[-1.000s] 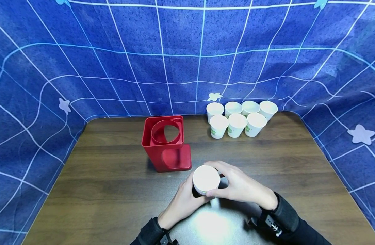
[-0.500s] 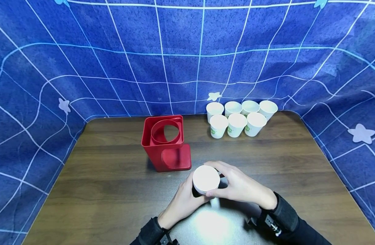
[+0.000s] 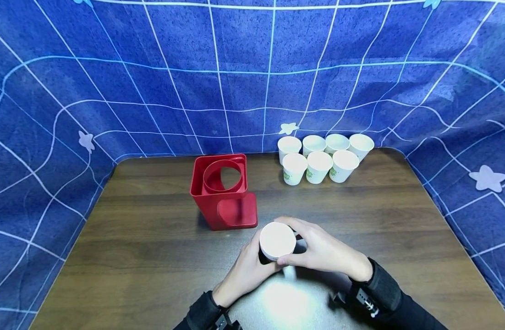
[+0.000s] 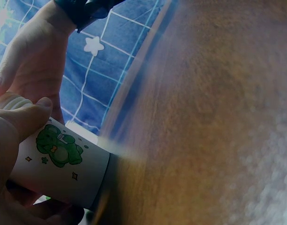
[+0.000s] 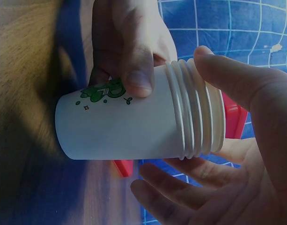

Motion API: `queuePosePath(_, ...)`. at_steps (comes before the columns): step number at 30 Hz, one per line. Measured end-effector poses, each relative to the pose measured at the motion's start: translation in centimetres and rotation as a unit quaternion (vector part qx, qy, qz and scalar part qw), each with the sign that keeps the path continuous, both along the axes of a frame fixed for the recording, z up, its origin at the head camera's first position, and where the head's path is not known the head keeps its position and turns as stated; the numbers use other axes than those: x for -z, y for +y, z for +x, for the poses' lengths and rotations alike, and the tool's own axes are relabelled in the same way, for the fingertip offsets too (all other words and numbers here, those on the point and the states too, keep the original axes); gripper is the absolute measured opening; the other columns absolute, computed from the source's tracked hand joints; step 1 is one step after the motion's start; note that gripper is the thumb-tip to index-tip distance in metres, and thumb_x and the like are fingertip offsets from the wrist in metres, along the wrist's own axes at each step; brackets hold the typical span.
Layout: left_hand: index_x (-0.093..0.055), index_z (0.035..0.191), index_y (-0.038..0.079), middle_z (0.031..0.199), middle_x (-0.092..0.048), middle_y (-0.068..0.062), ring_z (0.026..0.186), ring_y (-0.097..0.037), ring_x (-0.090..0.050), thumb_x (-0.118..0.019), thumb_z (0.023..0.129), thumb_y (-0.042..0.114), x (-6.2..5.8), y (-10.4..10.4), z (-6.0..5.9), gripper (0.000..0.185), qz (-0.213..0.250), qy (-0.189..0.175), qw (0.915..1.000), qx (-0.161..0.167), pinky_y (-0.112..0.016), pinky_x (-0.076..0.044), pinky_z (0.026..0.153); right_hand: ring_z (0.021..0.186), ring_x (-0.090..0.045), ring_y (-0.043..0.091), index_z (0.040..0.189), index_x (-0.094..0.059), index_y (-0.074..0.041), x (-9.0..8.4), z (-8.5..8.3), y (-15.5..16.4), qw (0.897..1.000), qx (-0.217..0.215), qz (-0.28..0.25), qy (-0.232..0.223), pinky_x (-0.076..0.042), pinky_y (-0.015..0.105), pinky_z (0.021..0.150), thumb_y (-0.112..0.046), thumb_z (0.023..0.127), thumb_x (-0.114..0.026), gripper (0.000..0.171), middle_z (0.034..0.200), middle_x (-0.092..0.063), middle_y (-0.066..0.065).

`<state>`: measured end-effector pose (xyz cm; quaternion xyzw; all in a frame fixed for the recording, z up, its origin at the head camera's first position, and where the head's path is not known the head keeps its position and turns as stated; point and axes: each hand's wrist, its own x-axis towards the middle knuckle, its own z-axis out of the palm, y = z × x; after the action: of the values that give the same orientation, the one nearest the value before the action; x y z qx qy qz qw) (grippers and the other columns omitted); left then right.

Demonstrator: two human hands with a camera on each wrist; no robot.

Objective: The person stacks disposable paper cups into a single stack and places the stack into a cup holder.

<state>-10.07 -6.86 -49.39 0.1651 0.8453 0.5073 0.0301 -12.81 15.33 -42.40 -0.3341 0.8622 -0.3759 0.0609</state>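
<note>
Blue cloth (image 3: 252, 55) is rising behind the tabletop (image 3: 145, 275) and meeting its far edge, while wood is stretching out to the left of the hands and to their right, as far as the slanting side edges. Toward the far side, left of centre, a red holder (image 3: 219, 199) is standing with its ring facing up and its flat foot reaching rightward.

Just on the near side of that foot, a white cup stack (image 3: 278, 240) is standing roughly upright between the hands, its long axis running up from the wood, its mouth facing the head camera and its narrow base pointing down; whether the base is touching the table I cannot tell.

From the right, the right hand (image 3: 322, 250) is reaching in and holding the stack near its top, thumb on the near side and forefinger on the far side. From the near left, the left hand (image 3: 250, 270) is wrapping the wall, its thumb pressing just below the rims (image 5: 185, 110).

Well beyond the right hand, seven loose cups (image 3: 320, 161) are standing mouth up in two rows by the far edge. On the held stack, a green printed animal (image 4: 59, 147) is showing in the left wrist view.
</note>
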Motion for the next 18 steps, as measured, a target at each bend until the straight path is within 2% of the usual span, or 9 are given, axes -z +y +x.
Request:
queuePosePath(9,-0.044,0.15,0.013,0.139,-0.063,-0.006,0.126,-0.017,-0.061,-0.085,0.083,0.027,-0.1,0.03,-0.08,0.081,0.004,0.001,1.0,0.004,-0.049,-0.049,0.108,0.12,-0.062,0.01,0.146,-0.051,-0.02,-0.01,-0.03,-0.06,1.0,-0.001,0.004,-0.002,-0.054,0.042,0.1,-0.051,0.083,-0.083,0.077,0.137,-0.064,-0.004)
queuePosePath(18,-0.044,0.15,0.014,0.138,-0.064,-0.004,0.125,-0.017,-0.061,-0.085,0.082,0.029,-0.14,-0.01,0.05,0.08,0.004,-0.002,1.0,0.004,-0.048,-0.049,0.107,0.126,-0.06,0.014,0.15,-0.048,-0.018,-0.09,0.03,0.11,1.0,-0.006,0.015,-0.009,-0.053,0.047,0.104,-0.053,0.086,-0.08,0.081,0.142,-0.061,-0.001)
